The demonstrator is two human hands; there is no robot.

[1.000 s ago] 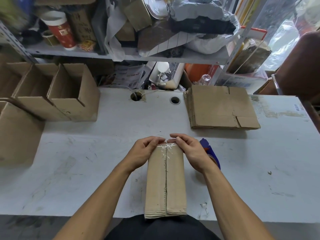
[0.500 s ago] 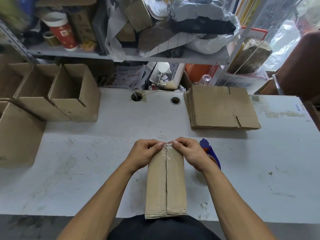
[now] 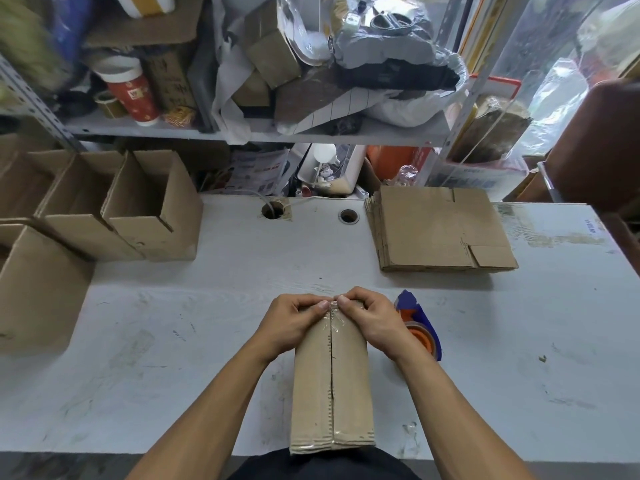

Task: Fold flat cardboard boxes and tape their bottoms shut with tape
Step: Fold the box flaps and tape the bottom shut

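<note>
Box lies bottom-up at the near edge of the surface, flaps meeting along a centre seam. Left hand and right hand both curl over the far end, thumbs pressing clear tape down over the edge — taping step, likely its finish. Tape dispenser rests just right of the box, beside the right wrist. Folded boxes stand far left; flat stack waits far right. Next move, probably: release, set the box aside, take a fresh flat — needs both hands free.
</note>
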